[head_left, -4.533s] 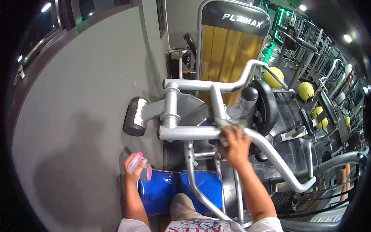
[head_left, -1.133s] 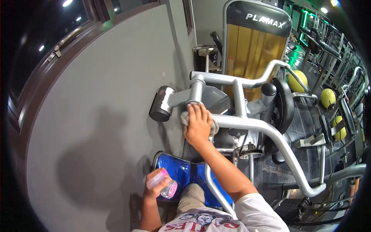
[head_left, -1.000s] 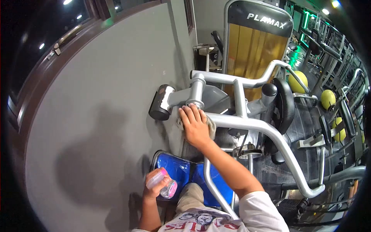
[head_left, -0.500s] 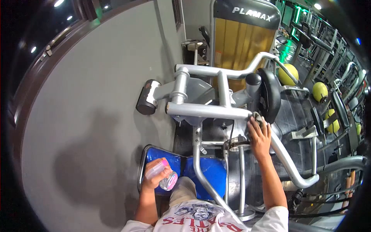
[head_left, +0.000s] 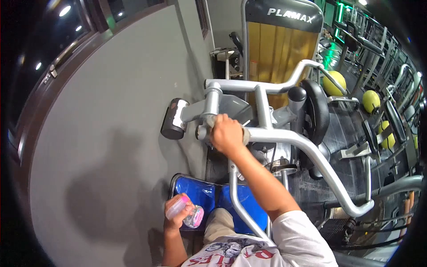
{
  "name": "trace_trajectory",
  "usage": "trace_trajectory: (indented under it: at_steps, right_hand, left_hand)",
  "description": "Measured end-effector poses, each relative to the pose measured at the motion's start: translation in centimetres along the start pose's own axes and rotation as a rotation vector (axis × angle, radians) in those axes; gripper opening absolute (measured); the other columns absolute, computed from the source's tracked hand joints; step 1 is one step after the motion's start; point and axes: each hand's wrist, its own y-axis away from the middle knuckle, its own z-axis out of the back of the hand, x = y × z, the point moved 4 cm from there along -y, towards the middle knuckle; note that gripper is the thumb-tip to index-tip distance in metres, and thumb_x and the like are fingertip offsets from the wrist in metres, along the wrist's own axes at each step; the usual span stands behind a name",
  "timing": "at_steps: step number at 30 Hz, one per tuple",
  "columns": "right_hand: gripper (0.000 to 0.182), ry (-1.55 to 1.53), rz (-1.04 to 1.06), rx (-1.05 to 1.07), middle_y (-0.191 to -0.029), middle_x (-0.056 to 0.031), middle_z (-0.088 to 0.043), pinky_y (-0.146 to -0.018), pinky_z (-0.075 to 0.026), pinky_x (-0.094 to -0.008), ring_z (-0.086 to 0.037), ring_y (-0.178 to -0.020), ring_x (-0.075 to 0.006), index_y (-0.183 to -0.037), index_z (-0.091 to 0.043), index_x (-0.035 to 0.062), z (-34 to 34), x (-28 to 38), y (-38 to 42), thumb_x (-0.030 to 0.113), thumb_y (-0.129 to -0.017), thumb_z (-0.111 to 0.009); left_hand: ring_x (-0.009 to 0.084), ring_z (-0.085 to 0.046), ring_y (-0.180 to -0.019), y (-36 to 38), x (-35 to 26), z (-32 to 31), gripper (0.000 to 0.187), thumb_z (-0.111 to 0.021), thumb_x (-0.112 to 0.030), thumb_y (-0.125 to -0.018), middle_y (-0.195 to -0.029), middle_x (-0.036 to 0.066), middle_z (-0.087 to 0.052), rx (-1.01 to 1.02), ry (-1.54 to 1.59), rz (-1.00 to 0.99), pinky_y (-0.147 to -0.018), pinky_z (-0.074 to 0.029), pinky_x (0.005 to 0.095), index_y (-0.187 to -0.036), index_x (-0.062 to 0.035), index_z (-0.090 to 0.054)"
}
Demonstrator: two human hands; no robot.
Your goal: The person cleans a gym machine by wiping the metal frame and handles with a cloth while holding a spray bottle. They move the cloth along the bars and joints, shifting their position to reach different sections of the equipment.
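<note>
My left hand point(head_left: 174, 211) is wrapped around a clear plastic bottle point(head_left: 194, 216) with pink parts, tilted above the blue pad. My right hand point(head_left: 227, 135) is closed over the left end of the machine's silver tube point(head_left: 284, 135), near the upright joint. Under its fingers and palm a greyish cloth point(head_left: 246, 135) shows at the edges; the rest is hidden. Right of that hand, the tube curves down to a bent end.
Two blue pads point(head_left: 242, 200) lie low in front of my legs. A grey wall point(head_left: 102, 133) runs along the left. Behind stands a gold-panelled weight stack point(head_left: 278, 53). A black round pad point(head_left: 315, 111), yellow balls point(head_left: 334, 83) and other machines are to the right.
My right hand has moved left along the silver tube with the cloth, from near the black pad to the tube's left end. My left hand still holds the bottle.
</note>
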Motion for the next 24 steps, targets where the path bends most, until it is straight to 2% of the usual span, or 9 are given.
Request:
trace_trajectory:
  at_steps: [1,4,8,11,13,16,18,20,24]
  right_hand:
    - [0.029,-0.029,0.007,0.007,-0.095,-0.0240,-0.068,-0.079,-0.055,-0.0510,-0.069,-0.084,-0.0413,-0.100,-0.057,-0.0005,1.1,-0.4,-0.2,0.025,-0.088,-0.058]
    - [0.046,-0.089,-0.281,0.453,-0.109,-0.0292,-0.069,-0.093,-0.052,-0.0495,-0.066,-0.109,-0.0410,-0.104,-0.070,-0.0060,3.4,-2.1,-2.3,0.034,-0.090,-0.053]
    - [0.066,-0.208,-0.230,0.707,-0.120,-0.0324,-0.063,-0.101,-0.046,-0.0471,-0.063,-0.114,-0.0429,-0.115,-0.068,-0.0072,1.5,-5.4,-4.6,0.053,-0.096,-0.049]
    - [0.051,-0.059,-0.175,0.374,-0.094,-0.0242,-0.071,-0.087,-0.052,-0.0486,-0.070,-0.096,-0.0374,-0.095,-0.067,-0.0037,2.8,-4.6,-1.0,0.046,-0.097,-0.054]
    - [0.035,0.086,0.037,0.057,-0.101,-0.0185,-0.070,-0.086,-0.050,-0.0488,-0.068,-0.098,-0.0363,-0.103,-0.060,0.0029,2.5,-4.5,1.5,0.037,-0.095,-0.057]
    - [0.035,0.141,0.073,0.061,-0.101,-0.0147,-0.069,-0.087,-0.050,-0.0473,-0.069,-0.098,-0.0336,-0.102,-0.060,0.0046,3.7,-5.3,2.2,0.039,-0.097,-0.053]
    - [0.023,0.259,0.051,0.125,-0.108,-0.0134,-0.069,-0.092,-0.047,-0.0469,-0.067,-0.105,-0.0316,-0.105,-0.060,0.0058,4.3,-7.3,2.4,0.022,-0.090,-0.056]
    - [0.027,0.202,0.069,0.168,-0.110,-0.0139,-0.068,-0.098,-0.044,-0.0470,-0.065,-0.108,-0.0326,-0.109,-0.061,0.0053,7.3,-9.4,3.9,0.014,-0.084,-0.057]
    - [0.048,0.179,0.231,-0.098,-0.112,-0.0174,-0.067,-0.096,-0.046,-0.0440,-0.064,-0.105,-0.0381,-0.123,-0.059,0.0005,11.6,-12.6,8.7,0.006,-0.077,-0.066]
  left_hand:
    - [0.0154,-0.058,-0.064,0.1,0.1,0.2,0.018,-0.070,-0.015,-0.084,-0.079,0.011,-0.061,-0.010,0.011,0.000,-0.058,-0.047,0.0287,-0.085,-0.0023,-0.058]
    - [0.0149,-0.058,-0.066,1.0,0.0,0.7,0.017,-0.069,-0.015,-0.083,-0.078,0.010,-0.061,-0.043,-0.031,0.031,-0.060,-0.047,0.0284,-0.084,-0.0015,-0.059]
    - [0.0139,-0.058,-0.066,1.5,-0.8,0.5,0.017,-0.066,-0.016,-0.083,-0.077,0.008,-0.062,-0.035,-0.071,0.032,-0.063,-0.046,0.0287,-0.079,-0.0007,-0.060]
    - [0.0141,-0.058,-0.066,1.6,-1.6,-0.5,0.018,-0.065,-0.016,-0.085,-0.076,0.007,-0.062,0.007,-0.092,0.027,-0.062,-0.046,0.0287,-0.078,-0.0008,-0.060]
    - [0.0136,-0.058,-0.066,1.4,-1.6,-1.2,0.018,-0.066,-0.017,-0.085,-0.076,0.007,-0.062,0.038,-0.095,0.023,-0.062,-0.046,0.0285,-0.079,-0.0009,-0.061]
    - [0.0135,-0.059,-0.066,1.3,-2.4,-1.9,0.019,-0.066,-0.018,-0.085,-0.077,0.007,-0.062,0.047,-0.100,0.036,-0.062,-0.046,0.0278,-0.080,-0.0008,-0.061]
    - [0.0136,-0.059,-0.065,1.2,-2.7,-1.8,0.018,-0.066,-0.018,-0.085,-0.078,0.008,-0.063,0.049,-0.076,0.031,-0.061,-0.047,0.0275,-0.082,-0.0008,-0.061]
    - [0.0137,-0.059,-0.065,1.2,-1.4,-1.1,0.018,-0.067,-0.018,-0.085,-0.079,0.008,-0.063,0.031,-0.019,0.009,-0.060,-0.047,0.0276,-0.082,-0.0007,-0.061]
    - [0.0159,-0.060,-0.067,0.9,0.6,-0.4,0.022,-0.072,-0.018,-0.080,-0.080,0.010,-0.063,0.028,-0.038,0.044,-0.059,-0.050,0.0279,-0.087,-0.0008,-0.059]
